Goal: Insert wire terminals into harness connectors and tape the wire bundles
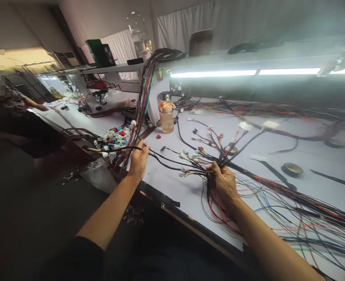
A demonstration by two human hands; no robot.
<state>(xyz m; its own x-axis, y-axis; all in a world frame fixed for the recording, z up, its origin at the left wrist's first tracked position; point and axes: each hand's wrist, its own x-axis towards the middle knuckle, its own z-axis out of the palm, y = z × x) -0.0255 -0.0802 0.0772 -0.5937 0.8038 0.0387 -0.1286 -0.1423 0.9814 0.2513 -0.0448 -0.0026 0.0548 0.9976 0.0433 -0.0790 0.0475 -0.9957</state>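
A wiring harness (248,174) with many branches runs across the white table. My right hand (223,181) is closed around its trunk where several connector-ended branches fan out. My left hand (139,159) is closed on a thin black-sleeved cable (163,159) of that harness, drawn out to the left past the table's front edge. Bare yellowish wire ends (93,149) stick out beyond my left hand. White connectors (270,125) and small red and black plugs (200,149) tip the other branches. Loose coloured wires hang below my right hand.
A hanging bundle of wires (144,97) drops from the shelf beside my left hand, near a pile of connectors (114,138). A bottle (167,117) stands behind. Tape rolls (292,169) and black strips lie to the right. Another person (11,117) is at far left.
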